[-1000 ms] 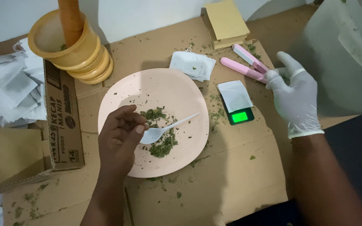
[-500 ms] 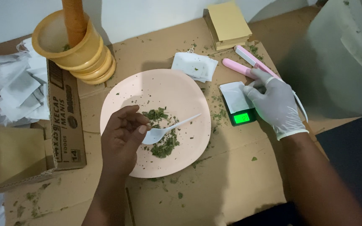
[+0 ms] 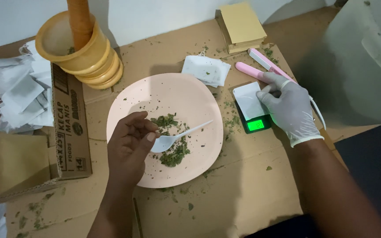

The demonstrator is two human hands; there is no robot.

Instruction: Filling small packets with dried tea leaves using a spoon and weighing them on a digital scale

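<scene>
My bare left hand (image 3: 128,145) grips a white plastic spoon (image 3: 179,135) by its bowl end, low over a small heap of dried green herb (image 3: 173,154) on a pink plate (image 3: 186,97). My right hand (image 3: 289,108), in a white glove, reaches to a small digital scale (image 3: 256,124) with a lit green display. Its thumb and fingertips pinch the right edge of a white sachet (image 3: 247,100) lying on the scale. Both sit to the right of the plate.
A pink sealer tool (image 3: 254,70) and another white sachet (image 3: 206,69) lie behind the scale. A yellow mortar (image 3: 82,57) with a pestle (image 3: 80,17) stands at the back left, beside a cardboard box (image 3: 69,123) and a pile of sachets (image 3: 18,97). A large pale container (image 3: 362,57) stands on the right.
My gloved right hand has moved left from the pink tool to the sachet on the scale. My left hand and the spoon have stayed over the herb.
</scene>
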